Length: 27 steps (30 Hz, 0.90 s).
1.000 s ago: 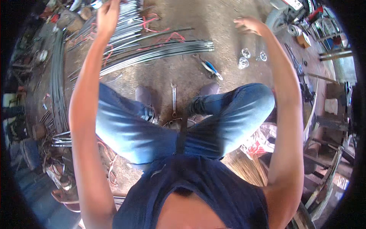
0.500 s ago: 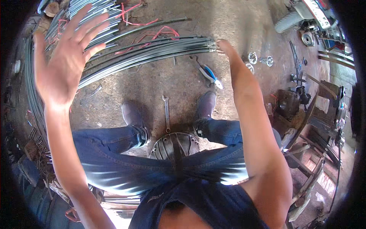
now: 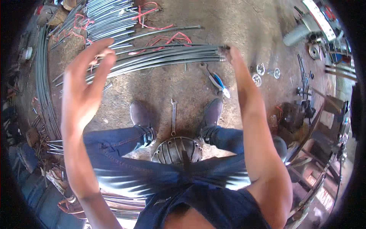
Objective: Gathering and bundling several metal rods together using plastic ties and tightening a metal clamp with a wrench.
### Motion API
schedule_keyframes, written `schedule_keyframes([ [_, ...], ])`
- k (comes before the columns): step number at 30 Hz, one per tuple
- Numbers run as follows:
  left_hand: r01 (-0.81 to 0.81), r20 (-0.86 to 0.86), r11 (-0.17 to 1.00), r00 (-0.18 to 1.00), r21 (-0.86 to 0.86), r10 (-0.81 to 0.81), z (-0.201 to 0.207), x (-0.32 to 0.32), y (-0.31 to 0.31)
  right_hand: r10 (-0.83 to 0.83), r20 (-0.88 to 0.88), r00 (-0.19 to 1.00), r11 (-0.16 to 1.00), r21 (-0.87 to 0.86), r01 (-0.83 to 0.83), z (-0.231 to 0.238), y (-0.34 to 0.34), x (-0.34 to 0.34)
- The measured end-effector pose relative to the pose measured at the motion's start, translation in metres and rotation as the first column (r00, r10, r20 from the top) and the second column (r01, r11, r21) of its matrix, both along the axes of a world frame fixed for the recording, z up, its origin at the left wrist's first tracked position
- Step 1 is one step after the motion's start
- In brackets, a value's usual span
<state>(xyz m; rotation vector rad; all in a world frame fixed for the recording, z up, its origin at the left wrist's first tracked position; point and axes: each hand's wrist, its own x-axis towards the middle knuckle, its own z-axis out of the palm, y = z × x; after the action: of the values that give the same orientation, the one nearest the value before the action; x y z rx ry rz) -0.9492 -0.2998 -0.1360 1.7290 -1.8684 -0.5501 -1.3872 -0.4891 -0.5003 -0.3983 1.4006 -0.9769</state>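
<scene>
Checking out the floor setup here: a loose bundle of long, thin grey metal rods [image 3: 167, 58] lies crosswise on the dusty brown floor [image 3: 190, 82], in front of the person, so I'll place everything by that bundle. The bare right hand [image 3: 233, 55] is right at the bundle's right end, fingers bent against the rod tips. It's blurry though, so can't tell if it's really gripping them. The bare left hand [image 3: 88, 78] is in front of the bundle's left end in this view, fingers curved with a wide gap to the thumb, nothing visible in it.

Just beyond the bundle there's tangled red cord [image 3: 179, 37] and a single longer grey rod [image 3: 164, 31], then a bigger pile of silvery rods [image 3: 108, 17] farther off. On the near side, close to its right end, sits a blue-and-white hand tool, looks like pliers [image 3: 220, 84]. A silver metal wrench [image 3: 174, 116] is nearer the person, with a ribbed, rounded metal casing [image 3: 171, 149] past it. Off to the bundle's right are small shiny round pieces [image 3: 260, 69]; well left of it, a long strip of dark grey rods [image 3: 42, 76].
</scene>
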Motion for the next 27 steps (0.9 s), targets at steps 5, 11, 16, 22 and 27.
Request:
schedule_keyframes([
  [5, 0.273, 0.286, 0.941, 0.935, -0.200, -0.210, -0.010, -0.039, -0.001, 0.243, 0.073, 0.967, 0.942, -0.256, -0.218, 0.134, 0.044, 0.031],
  [11, 0.439, 0.287, 0.781, 0.896, -0.444, -0.340, -0.025, -0.138, 0.009, 0.451, -0.258, 0.854, 0.809, -0.285, -0.513, 0.320, 0.165, 0.038],
  [16, 0.600, 0.165, 0.730, 0.797, -0.327, -0.581, -0.028, -0.161, 0.035, 0.305, -0.382, 0.873, 0.745, -0.476, -0.468, 0.359, 0.251, 0.062],
  [22, 0.649, 0.066, 0.645, 0.724, -0.402, -0.687, -0.040, -0.167, 0.065, 0.306, -0.230, 0.924, 0.803, -0.459, -0.380, 0.349, 0.288, 0.052],
  [27, 0.649, 0.077, 0.668, 0.736, -0.366, -0.673, -0.059, -0.177, 0.084, 0.461, -0.477, 0.748, 0.787, -0.169, -0.593, 0.343, 0.292, 0.040],
])
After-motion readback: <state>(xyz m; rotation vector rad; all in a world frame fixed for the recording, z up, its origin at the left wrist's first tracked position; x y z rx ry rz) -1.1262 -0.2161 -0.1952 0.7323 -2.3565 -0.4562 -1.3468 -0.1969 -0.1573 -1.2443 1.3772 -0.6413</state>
